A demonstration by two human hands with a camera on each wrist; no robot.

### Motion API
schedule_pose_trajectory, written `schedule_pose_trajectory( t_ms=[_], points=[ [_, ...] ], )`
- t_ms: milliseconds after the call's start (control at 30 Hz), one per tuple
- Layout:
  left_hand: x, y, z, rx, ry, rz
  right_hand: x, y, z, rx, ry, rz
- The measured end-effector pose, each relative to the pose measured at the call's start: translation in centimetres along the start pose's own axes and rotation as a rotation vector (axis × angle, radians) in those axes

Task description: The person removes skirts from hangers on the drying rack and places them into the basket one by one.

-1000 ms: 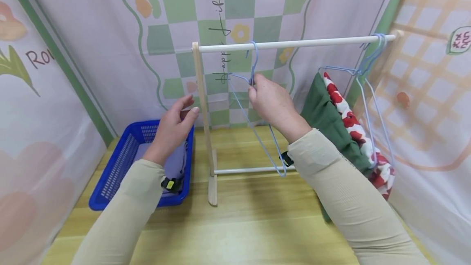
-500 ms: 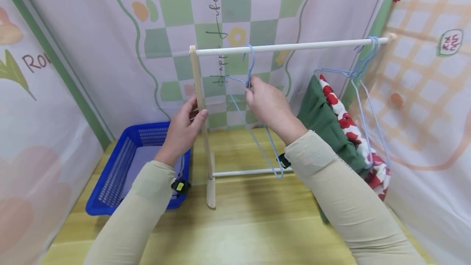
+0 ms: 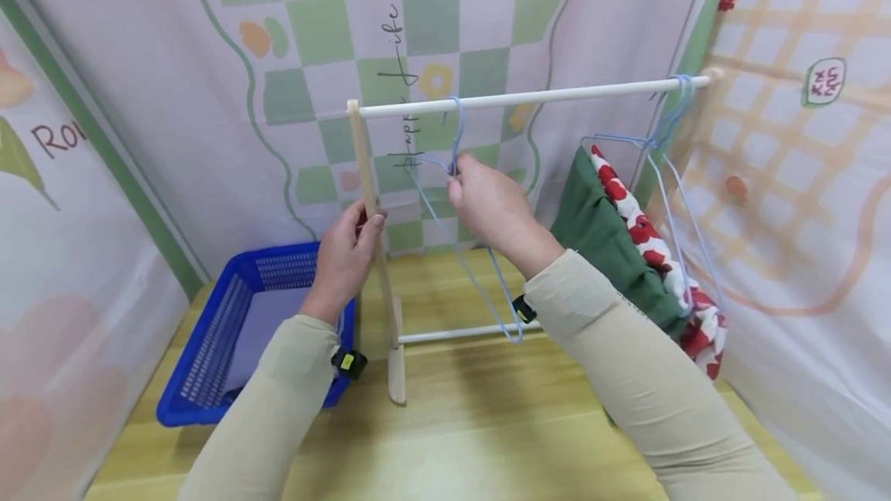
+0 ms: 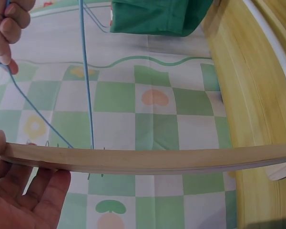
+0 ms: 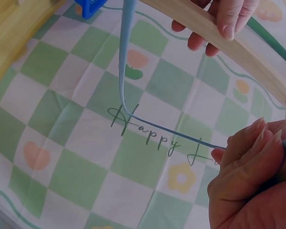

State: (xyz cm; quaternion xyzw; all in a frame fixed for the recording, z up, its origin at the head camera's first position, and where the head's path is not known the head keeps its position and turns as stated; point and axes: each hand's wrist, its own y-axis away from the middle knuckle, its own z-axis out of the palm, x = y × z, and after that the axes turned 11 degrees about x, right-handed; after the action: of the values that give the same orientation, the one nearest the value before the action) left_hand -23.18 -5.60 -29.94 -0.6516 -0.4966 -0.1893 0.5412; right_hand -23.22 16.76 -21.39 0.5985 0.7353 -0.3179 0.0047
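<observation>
My left hand (image 3: 344,257) holds the upright wooden post (image 3: 365,161) at the left end of a clothes rack. In the left wrist view the thumb lies on one side of the post (image 4: 148,161) and the fingers on the other. My right hand (image 3: 497,203) pinches a light blue wire hanger (image 3: 461,124) at its neck, just under the hook. That hook sits over the white top rail (image 3: 557,95), and the hanger carries no garment. Seen from the right wrist, the fingers (image 5: 248,162) are curled round the wire; part of the neck is hidden.
More blue hangers (image 3: 671,126) cluster at the rail's right end, near green cloth (image 3: 588,215) and red-and-white floral cloth (image 3: 643,234). A blue basket (image 3: 186,362) with folded pale purple cloth (image 3: 267,323) stands left on the wooden table (image 3: 445,439). Printed fabric walls enclose the table.
My left hand has moved right from beside the rack and taken hold of the wooden post. The right hand keeps its hold on the hanger. The head view has shifted slightly.
</observation>
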Motion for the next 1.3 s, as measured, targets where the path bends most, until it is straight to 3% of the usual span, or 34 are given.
schedule_pose_trajectory(
  t_ms=[767, 1300],
  points=[
    [-0.5, 0.0, 0.8, 0.072, -0.053, 0.045, -2.6, -0.4, 1.5, -0.029, -0.029, -0.001],
    [-0.2, 0.2, 0.9, 0.089, -0.084, 0.065, -3.8, -0.5, 1.9, -0.042, -0.012, -0.020]
  ],
)
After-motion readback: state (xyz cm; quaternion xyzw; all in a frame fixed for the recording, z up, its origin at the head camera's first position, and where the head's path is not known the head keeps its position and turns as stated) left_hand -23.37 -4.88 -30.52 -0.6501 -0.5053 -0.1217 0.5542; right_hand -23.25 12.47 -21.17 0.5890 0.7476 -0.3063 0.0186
